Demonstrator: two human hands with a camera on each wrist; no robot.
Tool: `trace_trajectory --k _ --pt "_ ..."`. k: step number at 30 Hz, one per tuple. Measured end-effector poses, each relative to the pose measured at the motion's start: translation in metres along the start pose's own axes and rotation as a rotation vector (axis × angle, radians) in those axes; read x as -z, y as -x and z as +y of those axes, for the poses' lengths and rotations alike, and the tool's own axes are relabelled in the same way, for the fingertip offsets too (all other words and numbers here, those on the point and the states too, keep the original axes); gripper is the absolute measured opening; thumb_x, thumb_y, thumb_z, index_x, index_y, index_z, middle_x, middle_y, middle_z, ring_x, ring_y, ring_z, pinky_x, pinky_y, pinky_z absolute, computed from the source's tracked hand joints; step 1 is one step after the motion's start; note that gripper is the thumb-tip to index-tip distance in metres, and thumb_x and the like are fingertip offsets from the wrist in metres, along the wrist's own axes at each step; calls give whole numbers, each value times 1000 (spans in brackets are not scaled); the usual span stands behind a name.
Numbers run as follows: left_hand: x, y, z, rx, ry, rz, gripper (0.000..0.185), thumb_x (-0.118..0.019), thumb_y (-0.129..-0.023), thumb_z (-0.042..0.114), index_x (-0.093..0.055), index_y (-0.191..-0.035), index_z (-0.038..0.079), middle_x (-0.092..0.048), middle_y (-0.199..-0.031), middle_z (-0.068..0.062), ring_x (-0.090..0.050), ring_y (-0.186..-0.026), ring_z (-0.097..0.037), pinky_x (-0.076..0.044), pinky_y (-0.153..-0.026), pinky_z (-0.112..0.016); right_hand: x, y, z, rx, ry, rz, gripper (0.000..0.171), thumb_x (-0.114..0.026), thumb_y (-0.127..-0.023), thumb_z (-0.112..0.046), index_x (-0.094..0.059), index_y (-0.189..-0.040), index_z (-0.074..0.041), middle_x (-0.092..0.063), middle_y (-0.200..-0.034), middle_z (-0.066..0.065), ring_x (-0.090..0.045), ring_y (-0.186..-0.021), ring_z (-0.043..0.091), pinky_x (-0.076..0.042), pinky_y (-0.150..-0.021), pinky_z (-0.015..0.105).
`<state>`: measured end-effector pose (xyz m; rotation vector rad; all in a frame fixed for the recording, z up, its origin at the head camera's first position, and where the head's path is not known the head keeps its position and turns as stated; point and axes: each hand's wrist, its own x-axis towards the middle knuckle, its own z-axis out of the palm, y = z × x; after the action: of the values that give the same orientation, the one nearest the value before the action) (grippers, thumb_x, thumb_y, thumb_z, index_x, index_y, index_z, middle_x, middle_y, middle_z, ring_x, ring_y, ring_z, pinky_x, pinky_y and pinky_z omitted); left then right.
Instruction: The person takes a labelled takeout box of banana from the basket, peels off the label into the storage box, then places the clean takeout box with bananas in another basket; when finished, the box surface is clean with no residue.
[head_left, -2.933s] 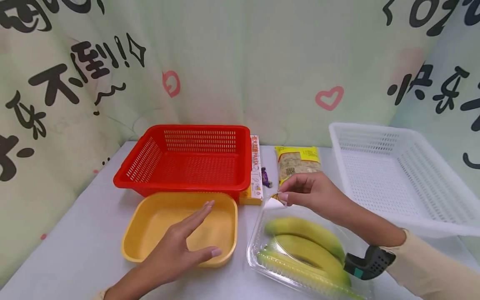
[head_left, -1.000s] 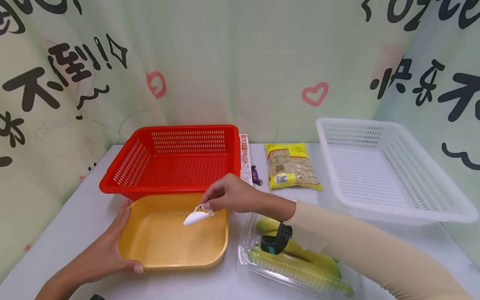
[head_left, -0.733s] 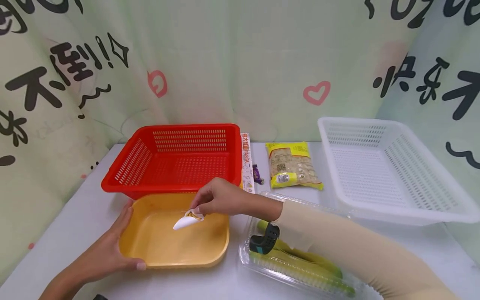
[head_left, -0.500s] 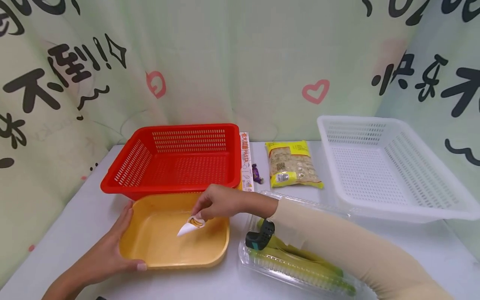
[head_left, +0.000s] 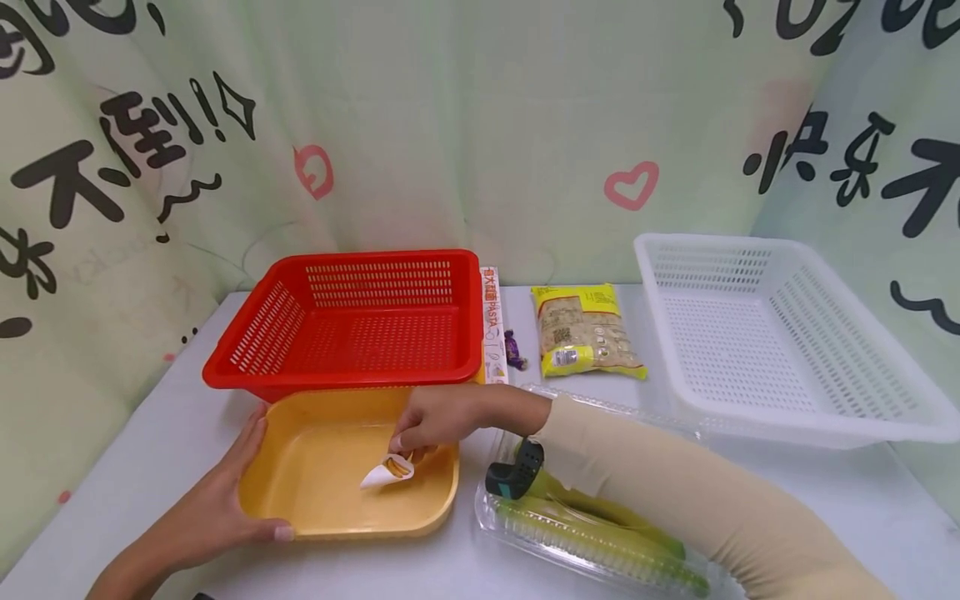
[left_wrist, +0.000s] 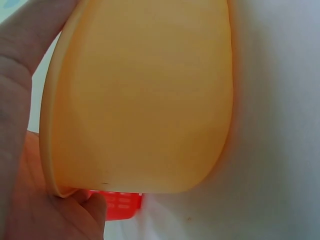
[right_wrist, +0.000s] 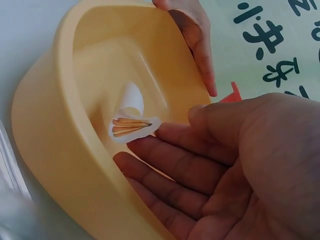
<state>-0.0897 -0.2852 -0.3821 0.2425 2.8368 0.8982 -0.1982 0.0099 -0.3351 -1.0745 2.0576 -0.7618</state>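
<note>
My left hand holds the yellow basin by its left end, thumb along the front and fingers at the far side. In the left wrist view, fingertips curl under the rim. Low inside the basin is a rolled white paper piece with thin tan strips showing at its end. My right hand reaches over the basin's right side. In the right wrist view its fingers lie loosely extended, the index fingertip right at the paper's edge and the thumb apart from it.
Behind the basin stands a red basket, with a pasta box beside it. A purple-wrapped candy and a yellow food bag lie farther right. Bananas in a clear plastic box sit under my right forearm. A white basket stands right.
My right hand brought the paper piece leftward from above the banana box into the basin, then lowered. My left hand moved left and took hold of the basin's end.
</note>
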Motion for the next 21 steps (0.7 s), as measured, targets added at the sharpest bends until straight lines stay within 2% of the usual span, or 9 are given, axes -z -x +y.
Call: trace_trajectory --k 4,6,10,18,21 --pt "1 1 -1 -5 -5 -1 133 -84 -66 53 4 -156 9 3 -162 -14 -15 -140 -45 -41 -96 -61 0 -2 -1 13 71 -33 20 -57 -99 -11 -76 -99 -4 -67 -74 5 -52 -63 8 -41 -56 16" --pt "1 1 -1 -6 -8 -1 133 -83 -66 54 4 -156 9 4 -162 -13 -15 -140 -45 -41 -96 -61 0 -3 -1 15 119 -59 22 -56 -99 -13 -76 -95 -4 -59 -64 1 -44 -57 6 -35 -52 17" --pt "0 0 -1 -2 4 -5 132 -82 -66 55 5 -156 11 5 -162 -12 -15 -140 -45 -42 -95 -60 -1 -4 -3 -2 177 -120 26 -55 -100 -16 -75 -88 -5 -42 -54 -6 -36 -52 6 -27 -49 18" --pt "-1 0 -1 -17 5 4 131 -82 -67 54 3 -156 10 5 -162 -12 -13 -141 -44 -43 -94 -60 -3 -6 -4 -45 232 -183 26 -55 -101 -19 -74 -87 -7 -40 -53 -6 -37 -51 6 -30 -49 17" --pt "-2 0 -1 -12 4 3 132 -83 -66 55 3 -156 10 5 -162 -12 -13 -141 -44 -45 -93 -60 -3 -7 -4 -12 265 -191 28 -53 -101 -17 -72 -85 -5 -38 -54 -7 -35 -52 5 -27 -50 17"
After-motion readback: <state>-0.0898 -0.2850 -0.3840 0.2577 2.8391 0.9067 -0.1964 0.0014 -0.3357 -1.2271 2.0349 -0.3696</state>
